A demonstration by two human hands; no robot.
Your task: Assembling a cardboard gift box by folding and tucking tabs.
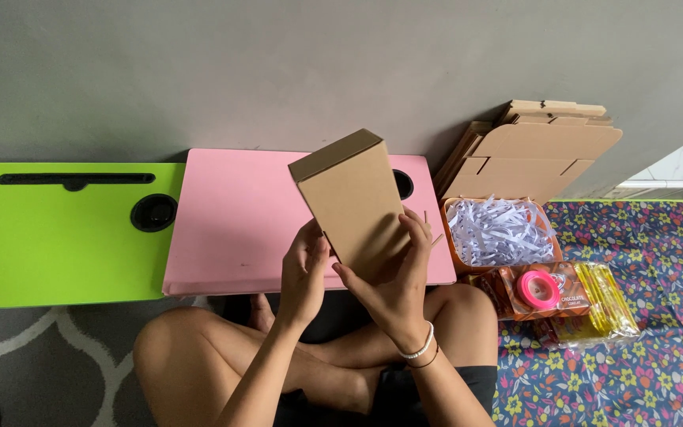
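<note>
Place: a home, floor-level packing corner set against a plain grey wall (pixel 199 71).
Seating: the person sits cross-legged on the floor, bare knees in view.
Floor cover: grey patterned rug (pixel 49 356) on the left; floral quilt (pixel 658 261) on the right.
Worktop: two low lap desks side by side, one pink (pixel 239 229), one green (pixel 49 237).
Stock: flat cardboard box blanks (pixel 539 150) lean on the wall.
Filler: orange tray of shredded white paper (pixel 499 231).
Sundries: pink tape roll (pixel 539 289) lying on wrapped packets (pixel 594 304).
</note>
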